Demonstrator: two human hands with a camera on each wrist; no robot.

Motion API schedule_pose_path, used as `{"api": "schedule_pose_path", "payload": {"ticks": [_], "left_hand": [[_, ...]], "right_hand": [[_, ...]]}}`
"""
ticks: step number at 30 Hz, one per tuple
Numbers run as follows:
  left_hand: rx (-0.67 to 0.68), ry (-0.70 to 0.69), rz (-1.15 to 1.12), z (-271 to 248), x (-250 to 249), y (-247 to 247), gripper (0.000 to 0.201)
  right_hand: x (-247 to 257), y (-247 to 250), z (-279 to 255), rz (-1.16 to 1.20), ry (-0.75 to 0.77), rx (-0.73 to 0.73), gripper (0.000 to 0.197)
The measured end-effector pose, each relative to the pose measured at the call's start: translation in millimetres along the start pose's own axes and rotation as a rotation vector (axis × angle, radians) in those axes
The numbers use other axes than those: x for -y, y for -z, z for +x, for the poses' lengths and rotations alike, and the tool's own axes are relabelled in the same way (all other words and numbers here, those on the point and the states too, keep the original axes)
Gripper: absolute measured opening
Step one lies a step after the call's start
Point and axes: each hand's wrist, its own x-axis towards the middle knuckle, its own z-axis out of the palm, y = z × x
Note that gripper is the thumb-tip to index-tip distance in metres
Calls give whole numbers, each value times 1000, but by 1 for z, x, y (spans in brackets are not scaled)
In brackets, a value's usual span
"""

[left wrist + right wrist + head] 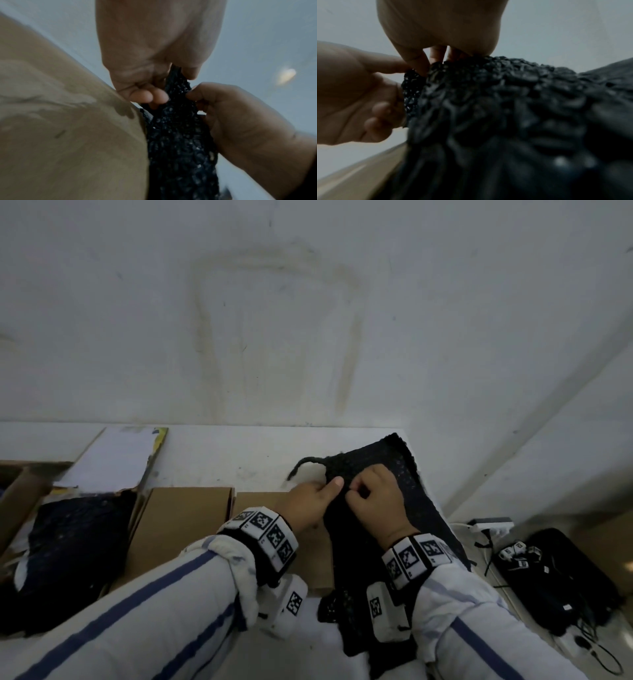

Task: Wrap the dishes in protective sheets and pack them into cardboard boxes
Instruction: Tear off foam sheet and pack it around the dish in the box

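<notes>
A black bubble-wrap sheet [383,529] hangs crumpled above the table's right part, its top edge raised toward the wall. My left hand [329,489] pinches the sheet's left edge between thumb and curled fingers. Right beside it, my right hand [358,491] pinches the same edge, fingers curled in. In the left wrist view the left hand [171,86] grips the sheet [180,135] from above, with the right hand [231,115] just to its right. The right wrist view shows the right hand [436,60] nipping the sheet [505,108] next to the left hand [359,94]. No dish shows in any view.
A closed cardboard box [181,525] lies under my left forearm, a second box [260,501] beside it. At the far left an open box [20,501] holds a black wrapped bundle [75,549]; a white flap [113,457] leans behind it. A black bag [565,577], cables and a power strip [493,523] lie at the right.
</notes>
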Motion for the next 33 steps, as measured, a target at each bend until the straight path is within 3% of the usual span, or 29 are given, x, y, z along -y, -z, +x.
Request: {"api": "schedule_pose_path", "payload": {"ticks": [2,5,8,10,12,14,18,20,22,28,31,33], "left_hand": [[-66,32,-208,-7,-7,8,37],[-215,6,-334,-17,-8,31,24],[-314,3,-384,-30,-1,60,26],[-375,24,-423,-38,10,80,29],[-417,57,-456,-48,24,103,33],[-408,115,-449,-61,38,125,40],[-287,209,-658,-89,75,160,45],[-316,292,-759,-100,97,178,59],[-414,317,-798,-111,117,198,50],[-767,131,-749,-143,149,261,46],[-834,31,-547,-157,167,287,30],[-791,30,-377,-164,183,298,21]], "right_hand": [[14,-3,3,50,41,29,36],[30,-6,9,132,8,47,37],[44,-4,20,145,-228,70,40],[60,-3,25,292,-434,246,48],[82,-11,28,541,-536,358,45],[105,-25,30,631,-483,349,52],[152,-62,27,547,-299,279,57],[173,-81,22,542,-219,306,64],[193,-99,18,572,-163,346,70],[253,-140,14,535,-19,402,62],[276,-163,15,230,114,309,51],[286,-176,12,-28,204,331,43]]}}
